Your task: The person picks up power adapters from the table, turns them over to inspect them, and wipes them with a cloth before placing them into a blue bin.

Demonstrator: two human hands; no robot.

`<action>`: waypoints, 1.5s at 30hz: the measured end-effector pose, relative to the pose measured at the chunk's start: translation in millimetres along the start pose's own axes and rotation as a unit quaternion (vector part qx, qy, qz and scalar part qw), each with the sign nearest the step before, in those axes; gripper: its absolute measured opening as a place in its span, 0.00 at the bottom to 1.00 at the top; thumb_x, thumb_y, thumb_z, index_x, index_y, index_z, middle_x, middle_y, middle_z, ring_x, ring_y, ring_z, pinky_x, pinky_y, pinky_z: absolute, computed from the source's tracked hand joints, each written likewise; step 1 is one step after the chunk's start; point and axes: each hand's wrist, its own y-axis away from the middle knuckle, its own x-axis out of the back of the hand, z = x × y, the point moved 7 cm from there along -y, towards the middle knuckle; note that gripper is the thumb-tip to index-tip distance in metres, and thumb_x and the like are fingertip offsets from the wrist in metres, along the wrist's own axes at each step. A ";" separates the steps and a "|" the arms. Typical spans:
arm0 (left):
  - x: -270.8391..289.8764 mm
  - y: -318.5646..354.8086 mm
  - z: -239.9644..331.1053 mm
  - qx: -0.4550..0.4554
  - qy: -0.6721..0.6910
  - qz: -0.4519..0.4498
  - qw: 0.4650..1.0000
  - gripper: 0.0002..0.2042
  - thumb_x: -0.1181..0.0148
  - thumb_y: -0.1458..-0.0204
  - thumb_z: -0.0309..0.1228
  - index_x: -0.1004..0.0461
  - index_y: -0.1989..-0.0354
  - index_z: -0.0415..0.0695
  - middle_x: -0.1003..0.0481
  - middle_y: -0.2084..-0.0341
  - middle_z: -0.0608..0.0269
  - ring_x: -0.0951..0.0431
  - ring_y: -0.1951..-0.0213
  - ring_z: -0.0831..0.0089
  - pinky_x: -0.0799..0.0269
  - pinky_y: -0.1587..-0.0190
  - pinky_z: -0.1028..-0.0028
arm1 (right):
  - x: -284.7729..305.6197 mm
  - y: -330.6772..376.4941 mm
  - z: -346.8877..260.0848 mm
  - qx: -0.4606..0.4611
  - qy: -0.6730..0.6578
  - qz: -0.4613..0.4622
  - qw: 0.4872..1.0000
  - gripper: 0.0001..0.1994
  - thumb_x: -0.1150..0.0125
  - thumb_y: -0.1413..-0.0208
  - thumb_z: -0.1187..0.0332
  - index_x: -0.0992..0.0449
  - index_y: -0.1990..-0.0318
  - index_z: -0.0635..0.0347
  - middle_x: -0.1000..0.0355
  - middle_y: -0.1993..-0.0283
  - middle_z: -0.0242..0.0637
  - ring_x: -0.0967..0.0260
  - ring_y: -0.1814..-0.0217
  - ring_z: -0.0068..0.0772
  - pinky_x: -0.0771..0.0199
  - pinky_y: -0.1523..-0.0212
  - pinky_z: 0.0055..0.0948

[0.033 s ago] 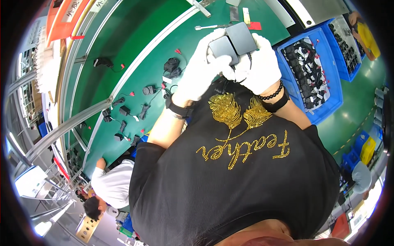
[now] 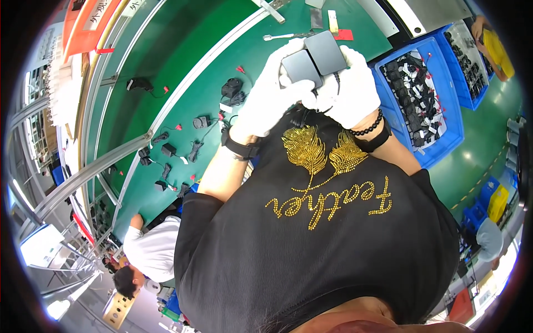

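Both my hands wear white gloves and are held together above the green bench. My left hand (image 2: 266, 105) grips a dark grey square power adapter (image 2: 301, 67). My right hand (image 2: 351, 91) holds a second, similar grey adapter (image 2: 326, 50), which touches the first one's far edge. A black cord (image 2: 302, 117) hangs below the hands against my black shirt. There is a black watch on my left wrist and a dark bead bracelet on my right.
Several black adapters with cords (image 2: 230, 89) lie on the green belt (image 2: 183, 50) beyond a metal rail (image 2: 183, 94). A blue bin of black-and-white parts (image 2: 438, 145) stands to the right, another bin (image 2: 484, 91) behind it. A person in a white shirt (image 2: 150, 250) works at lower left.
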 end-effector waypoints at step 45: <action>-50.0 -34.0 4.8 -0.075 -0.065 -0.025 0.995 0.19 0.51 0.43 0.35 0.42 0.44 0.44 0.37 0.52 0.61 0.31 0.55 0.73 0.29 0.58 0.74 | 44.1 17.6 11.1 -0.055 -0.046 0.093 0.993 0.27 0.33 0.65 0.55 0.29 0.60 0.66 0.31 0.60 0.44 0.34 0.56 0.45 0.35 0.50 0.35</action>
